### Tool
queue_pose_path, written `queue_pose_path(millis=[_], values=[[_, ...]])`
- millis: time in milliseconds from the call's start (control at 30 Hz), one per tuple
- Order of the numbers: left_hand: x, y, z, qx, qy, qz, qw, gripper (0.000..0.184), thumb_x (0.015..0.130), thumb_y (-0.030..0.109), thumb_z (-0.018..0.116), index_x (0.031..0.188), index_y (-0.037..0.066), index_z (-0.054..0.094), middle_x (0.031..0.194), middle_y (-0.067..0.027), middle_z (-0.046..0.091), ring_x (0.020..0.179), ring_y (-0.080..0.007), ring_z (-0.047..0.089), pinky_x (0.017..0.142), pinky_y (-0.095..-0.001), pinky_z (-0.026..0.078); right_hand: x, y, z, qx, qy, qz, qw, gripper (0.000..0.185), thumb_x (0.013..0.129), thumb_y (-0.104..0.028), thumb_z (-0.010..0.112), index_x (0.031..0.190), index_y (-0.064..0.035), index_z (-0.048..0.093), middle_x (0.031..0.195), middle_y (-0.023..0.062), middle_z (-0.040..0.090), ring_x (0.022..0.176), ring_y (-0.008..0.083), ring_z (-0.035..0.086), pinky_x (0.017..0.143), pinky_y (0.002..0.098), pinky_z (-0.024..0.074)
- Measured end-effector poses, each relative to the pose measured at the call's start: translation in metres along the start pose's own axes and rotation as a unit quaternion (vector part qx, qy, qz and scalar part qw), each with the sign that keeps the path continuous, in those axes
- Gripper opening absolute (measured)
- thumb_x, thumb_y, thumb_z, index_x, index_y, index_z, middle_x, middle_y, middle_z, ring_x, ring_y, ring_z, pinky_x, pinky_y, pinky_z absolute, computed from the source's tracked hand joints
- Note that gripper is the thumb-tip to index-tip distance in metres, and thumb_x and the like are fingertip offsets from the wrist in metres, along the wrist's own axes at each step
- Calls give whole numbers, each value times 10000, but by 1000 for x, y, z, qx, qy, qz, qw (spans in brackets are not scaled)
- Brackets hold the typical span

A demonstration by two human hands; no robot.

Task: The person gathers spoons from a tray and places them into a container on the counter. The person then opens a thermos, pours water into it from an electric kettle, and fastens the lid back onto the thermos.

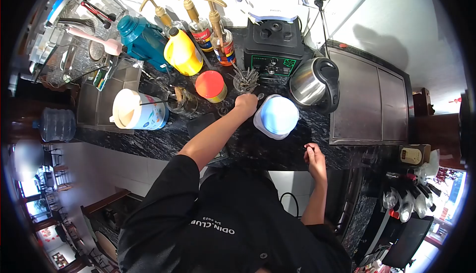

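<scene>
My left hand [246, 105] reaches over the black marble counter, fingers closed around what looks like a small metal spoon [261, 96], its bowl showing at the right of my knuckles. Just behind that hand stands a glass holding several spoons [245, 80]. To the right is a white tub with a pale blue lid [279, 116]. A yellow can with a red lid [211, 86] stands left of the hand. My right hand [316, 160] hangs at the counter's front edge, fingers curled, with nothing visible in it.
A steel kettle [308, 82] and a black blender base [273, 45] stand behind the tub. Pump bottles [223, 45], a yellow jug [183, 55] and a teal flask [144, 40] line the back left. A floral pitcher [148, 112] and glass jar [183, 102] are nearer.
</scene>
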State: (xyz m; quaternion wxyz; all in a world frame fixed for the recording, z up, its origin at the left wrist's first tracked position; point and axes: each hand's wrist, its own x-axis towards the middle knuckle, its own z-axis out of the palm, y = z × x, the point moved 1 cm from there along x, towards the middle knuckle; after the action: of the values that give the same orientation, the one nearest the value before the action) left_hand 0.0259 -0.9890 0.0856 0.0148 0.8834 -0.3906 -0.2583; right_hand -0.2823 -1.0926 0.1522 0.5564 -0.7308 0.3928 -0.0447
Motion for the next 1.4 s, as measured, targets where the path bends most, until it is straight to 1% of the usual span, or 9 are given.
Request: queue_pose_path(millis=[333,400,533,800,933,1033,1167,1300,1400], values=[[9,0,34,66,56,-11,996,205,855,140,496,922,76,679,960,-116,669,923,-264,650,724,-373,541,-8,24,-4,-90,14,-5,996,348,938,-332,453,1045,-24,572,889,135,632,830,250,603,757,344,456],[6,2,32,97,62,-11,993,208,851,145,497,918,82,683,954,-116,673,924,-243,651,714,-364,525,-7,28,-3,-71,31,-59,995,201,949,-241,484,1007,-67,566,612,-41,400,551,49,352,485,220,292],[-16,3,10,108,-17,51,993,189,826,162,504,839,81,674,881,-122,679,812,-235,671,629,-371,516,-8,27,-5,-75,47,-46,995,198,954,-226,470,1022,-58,549,638,-40,412,569,48,354,493,220,294],[-44,-27,-131,88,199,78,973,106,760,197,596,752,109,654,720,-96,649,707,-274,654,592,-397,530,-8,-14,-11,38,9,-72,997,282,970,-261,446,1129,-47,536,658,-16,507,569,47,415,515,202,349],[-9,-29,-120,173,180,82,965,135,766,166,585,701,76,661,715,-89,667,700,-270,672,568,-389,533,-4,-40,-15,-38,-22,-75,996,299,961,-229,466,1199,-56,523,618,-25,435,556,53,383,516,208,342],[-19,-21,-122,183,214,103,954,304,737,237,682,989,77,626,898,-106,634,905,-234,620,763,-443,494,-1,-24,-14,-95,25,-146,984,241,953,-163,454,1152,-28,469,678,-13,387,606,73,371,553,222,336],[-76,-38,-138,-122,312,202,921,296,740,207,690,974,57,587,974,-138,595,913,-309,584,768,-357,482,-19,-37,-21,9,-5,-141,990,106,961,-121,370,1025,-37,360,729,34,419,655,108,379,626,235,355],[-138,-91,-94,-212,-5,-27,977,455,683,232,745,1045,21,569,1010,-153,611,913,-299,599,792,-378,476,-32,-66,-27,-11,25,-103,994,275,990,-252,389,946,-10,511,666,12,540,538,68,449,488,211,359],[-133,-99,-17,-172,182,-40,967,613,643,252,781,1153,23,530,1058,-164,592,974,-319,573,862,-386,457,-28,-81,-28,-30,9,-138,990,313,980,-254,416,1047,-4,592,574,-6,481,479,55,406,457,211,332]])
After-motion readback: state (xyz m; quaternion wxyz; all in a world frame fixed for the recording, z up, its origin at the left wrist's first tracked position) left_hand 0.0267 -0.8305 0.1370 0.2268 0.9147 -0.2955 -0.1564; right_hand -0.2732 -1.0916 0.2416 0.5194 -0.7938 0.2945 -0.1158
